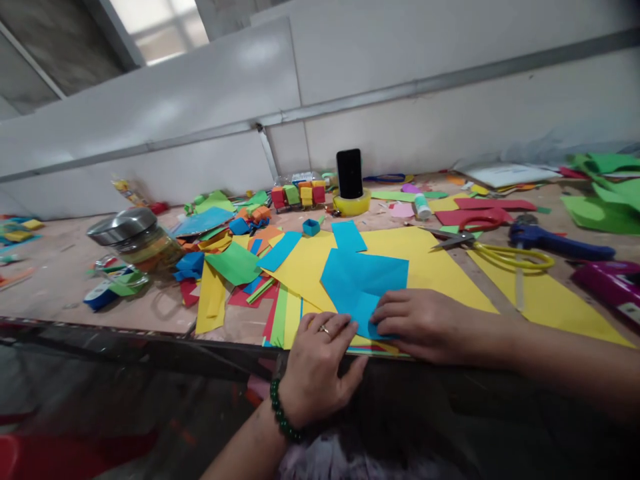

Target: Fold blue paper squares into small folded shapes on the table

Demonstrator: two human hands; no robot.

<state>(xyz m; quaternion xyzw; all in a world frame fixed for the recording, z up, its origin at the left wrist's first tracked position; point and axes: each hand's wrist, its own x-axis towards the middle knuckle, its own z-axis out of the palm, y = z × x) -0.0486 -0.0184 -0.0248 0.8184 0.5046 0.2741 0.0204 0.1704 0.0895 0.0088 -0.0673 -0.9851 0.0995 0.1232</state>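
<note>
A blue sheet of paper (365, 273) lies on yellow sheets (300, 267) at the table's front edge, its lower part creased or folded. My left hand (323, 363), with a ring and a green bead bracelet, rests at the sheet's lower left edge, fingers bent and thumb apart; nothing is seen in its grasp. My right hand (420, 323) is at the lower right of the blue sheet, its fingers pressed together on the paper's edge. Smaller blue pieces (349, 237) lie just above and to the left.
Scissors (515, 257), a blue-handled tool (560, 241) and a magenta object (607, 287) lie to the right. A phone (349, 173) stands on yellow tape (351, 203) at the back. Leftward are paper scraps (235, 265) and a tilted jar (145, 250).
</note>
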